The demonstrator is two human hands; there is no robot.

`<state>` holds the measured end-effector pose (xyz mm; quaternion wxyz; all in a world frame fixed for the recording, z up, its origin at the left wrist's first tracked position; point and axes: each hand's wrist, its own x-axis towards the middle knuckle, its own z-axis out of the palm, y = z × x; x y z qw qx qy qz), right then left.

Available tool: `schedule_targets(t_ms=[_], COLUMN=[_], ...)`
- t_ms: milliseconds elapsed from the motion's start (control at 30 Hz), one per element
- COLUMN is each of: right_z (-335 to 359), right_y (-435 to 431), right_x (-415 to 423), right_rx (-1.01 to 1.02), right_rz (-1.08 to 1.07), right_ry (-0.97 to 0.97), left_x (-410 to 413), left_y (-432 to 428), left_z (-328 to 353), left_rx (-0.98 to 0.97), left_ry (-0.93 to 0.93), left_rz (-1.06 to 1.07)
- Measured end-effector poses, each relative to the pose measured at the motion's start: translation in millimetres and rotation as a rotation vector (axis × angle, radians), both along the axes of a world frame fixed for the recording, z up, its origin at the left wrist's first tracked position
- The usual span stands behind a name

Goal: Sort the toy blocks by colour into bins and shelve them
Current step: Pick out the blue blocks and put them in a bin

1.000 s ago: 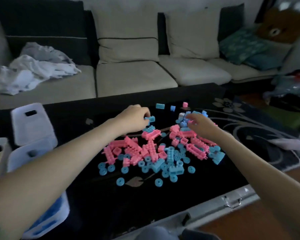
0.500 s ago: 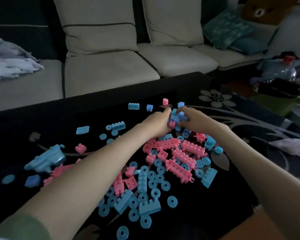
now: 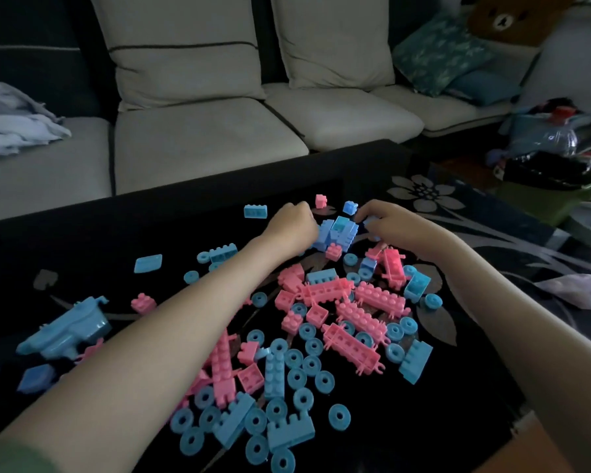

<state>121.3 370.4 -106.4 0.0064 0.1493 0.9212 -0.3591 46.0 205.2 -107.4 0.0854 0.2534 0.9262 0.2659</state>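
Pink and blue blocks [image 3: 335, 302], black table [image 3: 423, 421] — beige sofa [image 3: 202, 141]

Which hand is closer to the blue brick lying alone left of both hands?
Left. The left hand lies just right of the blue brick, not touching it; the right hand is farther right, past the blue clump between them.

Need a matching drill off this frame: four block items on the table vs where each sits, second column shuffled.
Things:
1. small pink block
2. big blue moulded piece
3. blue block clump
4. lone blue ring

Places:
A. between left hand and right hand
B. left part of the table
C. beyond the hands, toward the sofa
D. alone, right of the ring pile

Pairs: 1-C, 2-B, 3-A, 4-D
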Motion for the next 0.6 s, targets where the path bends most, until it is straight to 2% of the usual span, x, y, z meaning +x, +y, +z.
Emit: schedule_targets(t_ms=[100,233,400,600], right_z=[-6.1,-8.8,-7.4,3.2], right_y=[-5.0,-9.6,-13.0,-19.0], right_x=[-3.1,-1.1,2.3,16.9], right_rx=[0.044,0.165,0.238,0.181], right_rz=[0.022,0.099,0.127,0.043], right_ry=[0.018,0.012,-0.001,0.114], left_x=[4.2,9.1,13.8,31.1], left_y=[11.5,13.9,8.3,-3.4], left_z=[-4.4,-2.6,5.9,13.7], left_rx=[-0.068,-0.211,-0.353,-0.324], left_ry=[-0.003,0.116,0.197,0.264], left_rz=[-0.023,-0.118,-0.110,-0.073])
